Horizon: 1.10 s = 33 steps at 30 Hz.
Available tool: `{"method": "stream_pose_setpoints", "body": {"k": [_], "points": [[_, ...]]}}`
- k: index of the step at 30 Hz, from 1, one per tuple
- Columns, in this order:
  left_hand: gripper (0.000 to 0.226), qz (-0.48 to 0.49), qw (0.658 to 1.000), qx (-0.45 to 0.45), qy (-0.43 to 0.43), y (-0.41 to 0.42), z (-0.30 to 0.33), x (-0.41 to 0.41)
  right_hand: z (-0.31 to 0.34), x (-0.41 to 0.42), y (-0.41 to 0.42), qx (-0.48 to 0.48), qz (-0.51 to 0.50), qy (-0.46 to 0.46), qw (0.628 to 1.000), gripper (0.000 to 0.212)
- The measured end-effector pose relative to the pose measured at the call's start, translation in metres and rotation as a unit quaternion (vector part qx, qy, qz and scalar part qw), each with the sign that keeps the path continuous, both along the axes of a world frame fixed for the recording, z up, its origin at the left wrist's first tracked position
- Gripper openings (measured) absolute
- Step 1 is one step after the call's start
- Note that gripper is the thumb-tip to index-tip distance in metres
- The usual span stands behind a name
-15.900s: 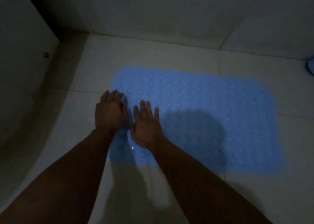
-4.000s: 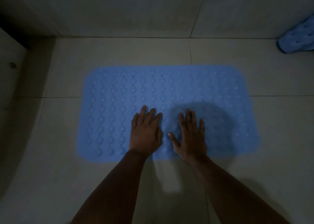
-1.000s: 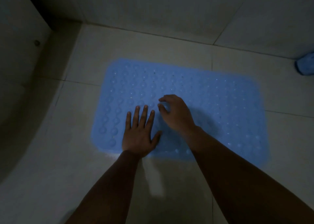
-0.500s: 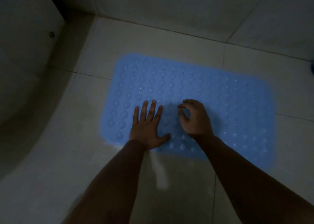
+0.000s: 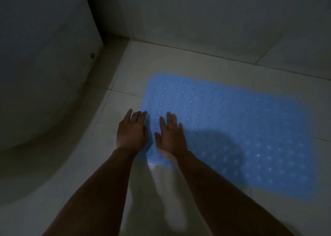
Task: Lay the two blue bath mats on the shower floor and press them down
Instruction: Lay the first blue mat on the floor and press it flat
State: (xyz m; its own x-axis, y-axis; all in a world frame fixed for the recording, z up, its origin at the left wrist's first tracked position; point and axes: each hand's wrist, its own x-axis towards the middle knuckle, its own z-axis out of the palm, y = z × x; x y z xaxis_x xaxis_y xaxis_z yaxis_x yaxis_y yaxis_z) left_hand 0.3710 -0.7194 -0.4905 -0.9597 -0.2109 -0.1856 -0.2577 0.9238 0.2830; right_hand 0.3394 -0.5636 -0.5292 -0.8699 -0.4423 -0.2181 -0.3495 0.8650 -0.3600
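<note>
We see one blue bath mat [image 5: 232, 128] lying flat on the tiled shower floor [image 5: 179, 60], close to the back wall [image 5: 215, 17]. Our right hand [image 5: 172, 135] rests palm-down on the mat's left end, fingers straight and spread, its grip released. Our left hand [image 5: 131, 130] lies flat at the mat's left edge, partly on the floor tile, its grip also released. A curved pale wall [image 5: 44, 74] rises at the left.
</note>
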Motion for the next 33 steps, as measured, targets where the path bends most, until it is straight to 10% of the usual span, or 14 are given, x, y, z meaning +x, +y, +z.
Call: {"method": "stream_pose_setpoints", "body": {"k": [11, 18, 23, 33], "points": [[0.059, 0.044, 0.998, -0.013, 0.030, -0.025, -0.032, 0.019, -0.028, 0.025, -0.013, 0.069, -0.013, 0.064, 0.996, 0.092], [0.064, 0.051, 0.999, -0.002, 0.015, -0.028, -0.013, 0.021, -0.014, 0.010, -0.011, 0.023, -0.005, -0.063, 0.998, 0.100], [0.061, 0.026, 1.000, 0.002, 0.008, -0.015, -0.003, 0.016, 0.041, -0.044, -0.011, -0.038, -0.044, -0.241, 0.969, 0.084], [0.088, -0.019, 0.998, -0.053, 0.017, 0.030, -0.071, 0.021, 0.024, -0.062, 0.027, -0.194, -0.072, -0.055, 0.977, 0.035]]}}
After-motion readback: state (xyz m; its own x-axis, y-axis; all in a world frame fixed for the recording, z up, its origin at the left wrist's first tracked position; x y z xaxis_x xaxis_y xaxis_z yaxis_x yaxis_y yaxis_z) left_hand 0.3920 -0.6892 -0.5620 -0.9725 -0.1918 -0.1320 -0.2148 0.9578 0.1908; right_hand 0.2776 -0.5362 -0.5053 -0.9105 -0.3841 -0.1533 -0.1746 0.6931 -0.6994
